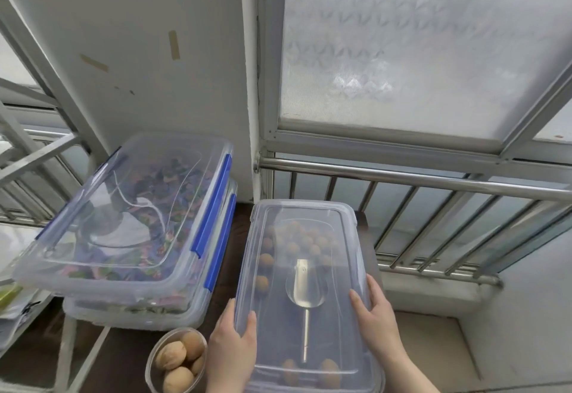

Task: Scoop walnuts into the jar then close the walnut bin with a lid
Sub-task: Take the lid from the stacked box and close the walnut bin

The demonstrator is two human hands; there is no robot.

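1. Lid (pixel 306 272): clear plastic, lying over the walnut bin (pixel 376 374) in the lower centre of the frame, its long axis running from the bottom edge up toward the railing (pixel 402 180). Whether its edges are fully seated cannot be told.
2. Left hand (pixel 230 352): grip closed on the lid's left long edge near the lower end, fingers curled over the top face.
3. Right hand (pixel 376 327): grip likewise clamped on the right long edge, slightly higher in the frame than the left. The lid thus lies between the two hands, each equally near its own side.
4. Contents: walnuts (pixel 305 238) and a metal scoop (pixel 305 290) show through the lid, the scoop's handle aligned with the long axis.
5. Jar (pixel 176 361): lower left of the bin, just beside the left hand, open and holding walnuts; scooping appears done.
6. Judgement: pressing straight down along both long edges would likely finish the closure.
7. Stacked blue-clasped bins (pixel 130 225) occupy the left, on the same dark surface (pixel 236 219).
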